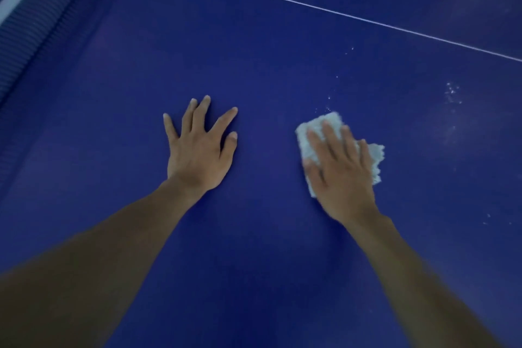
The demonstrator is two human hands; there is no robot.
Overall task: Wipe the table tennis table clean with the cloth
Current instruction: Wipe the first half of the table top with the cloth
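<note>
Blue table tennis table across whole view. Net at far left, thin white line slanting across far side. Both forearms reaching in from near edge.

Left hand left of centre, palm down flat on bare surface. Fingers spread and straight, released, holding nothing. Looks like a brace.

Right hand right of centre, palm down on top of folded white cloth. Fingers straight and close together, pressing cloth to table, not clenched round it. Slightly blurred.

Cloth flat on table under that hand, edges poking out on far, left and right sides. White specks scattered from just beyond cloth out to well apart on right.

Likely mid-wipe. To do well:
- Keep palm pressure even.
- Sweep cloth far-right through specks in overlapping passes.
- Push crumbs toward one edge instead of spreading them.
- Keep left hand planted off unwiped patch.
- Refold when face dirty.
</note>
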